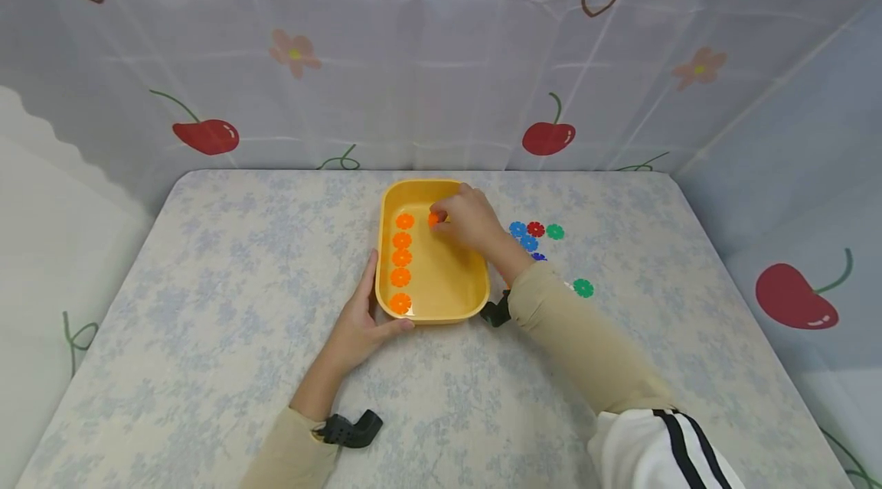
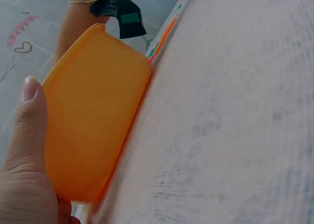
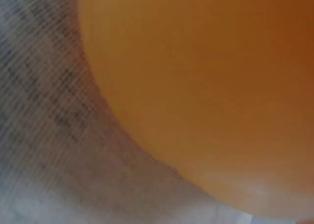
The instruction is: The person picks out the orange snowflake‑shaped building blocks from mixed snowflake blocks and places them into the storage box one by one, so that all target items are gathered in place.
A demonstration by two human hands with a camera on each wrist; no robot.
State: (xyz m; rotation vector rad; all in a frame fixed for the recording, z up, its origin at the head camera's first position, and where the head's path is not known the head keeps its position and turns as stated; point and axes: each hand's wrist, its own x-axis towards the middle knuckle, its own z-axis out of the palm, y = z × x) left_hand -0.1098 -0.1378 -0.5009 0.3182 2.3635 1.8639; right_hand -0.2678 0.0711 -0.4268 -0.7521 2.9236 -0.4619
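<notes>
A yellow tray (image 1: 441, 314) with rounded corners lies on the table. My left hand (image 1: 357, 330) grips its near left corner, thumb along the near wall and fingers along the left side. In the left wrist view the thumb (image 2: 28, 126) lies against the tray's outer wall (image 2: 98, 116). Inside the tray, several orange flower-shaped plastic discs (image 1: 401, 277) form a column down the left side. My right hand (image 1: 472, 220) reaches over the right rim and pinches another orange disc (image 1: 433, 220) near the far end. The tray wall (image 3: 206, 96) fills most of the right wrist view.
Right of the tray lie loose discs: blue (image 1: 517, 229), red (image 1: 535, 229) and green (image 1: 554, 232), with another green disc (image 1: 583, 288) nearer. The right forearm partly hides this group. A curtain (image 1: 413, 53) hangs behind the table's far edge.
</notes>
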